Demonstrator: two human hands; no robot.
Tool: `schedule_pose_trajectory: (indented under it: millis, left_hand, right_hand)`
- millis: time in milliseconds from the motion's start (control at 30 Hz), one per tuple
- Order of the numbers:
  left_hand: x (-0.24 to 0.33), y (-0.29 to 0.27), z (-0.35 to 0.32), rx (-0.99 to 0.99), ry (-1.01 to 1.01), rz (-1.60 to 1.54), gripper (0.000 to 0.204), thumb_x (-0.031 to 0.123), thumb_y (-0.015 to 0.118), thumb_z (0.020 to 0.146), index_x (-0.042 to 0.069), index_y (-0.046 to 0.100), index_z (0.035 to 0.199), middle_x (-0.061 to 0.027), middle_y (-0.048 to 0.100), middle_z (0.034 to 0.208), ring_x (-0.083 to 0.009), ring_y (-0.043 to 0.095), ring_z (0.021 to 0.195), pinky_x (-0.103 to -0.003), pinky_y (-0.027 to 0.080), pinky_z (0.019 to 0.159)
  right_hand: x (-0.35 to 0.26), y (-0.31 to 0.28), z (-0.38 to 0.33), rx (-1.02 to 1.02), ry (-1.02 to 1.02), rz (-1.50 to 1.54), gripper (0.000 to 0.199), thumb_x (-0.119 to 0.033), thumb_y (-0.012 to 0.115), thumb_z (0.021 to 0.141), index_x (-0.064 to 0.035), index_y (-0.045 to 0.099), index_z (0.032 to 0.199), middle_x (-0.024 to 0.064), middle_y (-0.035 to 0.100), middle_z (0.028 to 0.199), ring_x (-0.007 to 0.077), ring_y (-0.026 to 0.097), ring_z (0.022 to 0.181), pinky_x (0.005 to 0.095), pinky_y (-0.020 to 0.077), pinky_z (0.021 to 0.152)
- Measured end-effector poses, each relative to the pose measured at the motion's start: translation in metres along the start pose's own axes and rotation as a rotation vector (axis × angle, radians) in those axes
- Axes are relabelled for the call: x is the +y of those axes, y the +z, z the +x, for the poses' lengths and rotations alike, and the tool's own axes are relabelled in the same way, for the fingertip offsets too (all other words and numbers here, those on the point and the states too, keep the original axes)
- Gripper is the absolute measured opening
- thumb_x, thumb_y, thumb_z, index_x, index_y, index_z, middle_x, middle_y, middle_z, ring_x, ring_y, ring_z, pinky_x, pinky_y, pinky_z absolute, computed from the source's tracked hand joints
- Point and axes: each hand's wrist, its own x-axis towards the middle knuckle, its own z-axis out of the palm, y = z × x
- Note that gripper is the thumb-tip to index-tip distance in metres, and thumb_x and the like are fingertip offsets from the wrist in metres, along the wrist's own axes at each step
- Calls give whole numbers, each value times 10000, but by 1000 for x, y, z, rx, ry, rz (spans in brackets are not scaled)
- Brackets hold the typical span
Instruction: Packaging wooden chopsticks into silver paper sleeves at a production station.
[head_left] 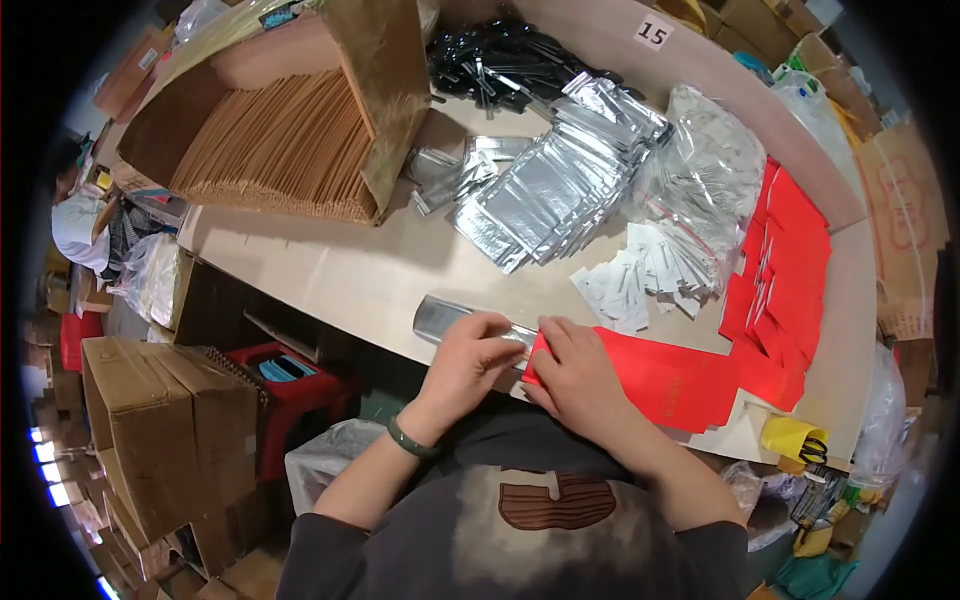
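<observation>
At the table's near edge, my left hand (464, 368) has its fingers closed on a shiny silver foil packet (440, 317). One end of the packet sticks out to the left, and its other end reaches the left end of a red paper envelope (670, 382). Whether it goes inside the envelope is hidden by my fingers. My right hand (577, 372) grips that left end of the envelope, fingers bent over the top and thumb at the near side. Beyond my hands lie a stack of silver foil packets (550, 190) and a spread of small white sachets (645, 275).
A carton (385, 110) of tightly packed brown card pieces stands far left. Black utensil-like pieces (510, 60) heap at the back. A clear bag (700, 150) holds more white sachets. Red envelopes (780, 280) pile at right. Left of the table are a cardboard box (150, 430) and red stool (285, 400).
</observation>
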Motion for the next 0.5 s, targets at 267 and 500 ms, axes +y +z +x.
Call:
schedule_pose_trajectory:
  millis: [267,500]
  left_hand:
    - [47,2,7,-217,-108,-257,756,187,790,784,3,404,1408,-203,556,1231,-336,567,1105,-411,459,957]
    - [9,-26,21,-292,84,505,437,143,795,598,93,562,965,-114,575,850,-342,595,805,-424,488,691]
  right_hand:
    - [12,-10,-4,75,97,-46,414,-177,768,690,-10,570,1014,216,542,1231,362,489,1178,467,402,984]
    - [32,-53,0,-53,80,112,283,-209,716,762,-89,626,1002,135,530,917,327,570,837,434,457,699]
